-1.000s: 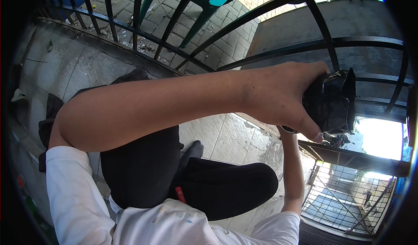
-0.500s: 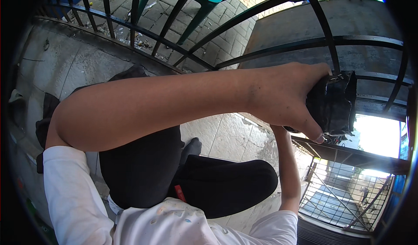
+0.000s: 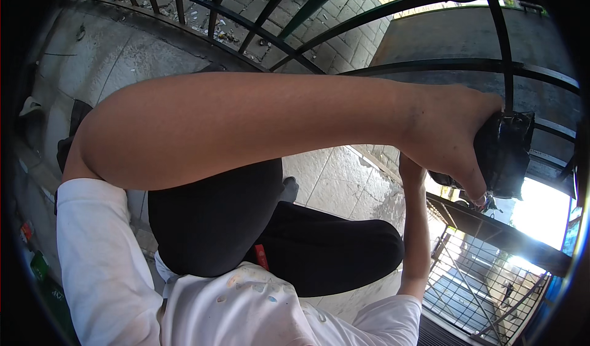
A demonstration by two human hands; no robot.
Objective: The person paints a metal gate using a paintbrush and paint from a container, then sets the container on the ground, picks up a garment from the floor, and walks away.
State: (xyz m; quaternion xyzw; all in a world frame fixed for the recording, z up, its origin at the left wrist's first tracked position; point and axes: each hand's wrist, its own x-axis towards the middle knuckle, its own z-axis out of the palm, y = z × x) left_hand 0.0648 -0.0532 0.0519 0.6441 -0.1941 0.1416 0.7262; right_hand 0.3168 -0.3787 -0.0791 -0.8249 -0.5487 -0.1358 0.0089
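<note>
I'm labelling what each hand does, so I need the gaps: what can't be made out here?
All in the head view:
Right hand: fingers and grip, hidden behind the left hand and black bundle.
Bundle: its inside, hidden by its outer wall.
Chair: mostly cut off by the top edge.
Green item: too small and dim near the left rim.

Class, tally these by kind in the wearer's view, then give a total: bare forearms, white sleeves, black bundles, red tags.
Bare forearms: 2 (left forearm, right forearm)
White sleeves: 2 (left sleeve, right sleeve)
Black bundle, in the left hand: 1
Red tag: 1
Total: 6
</note>
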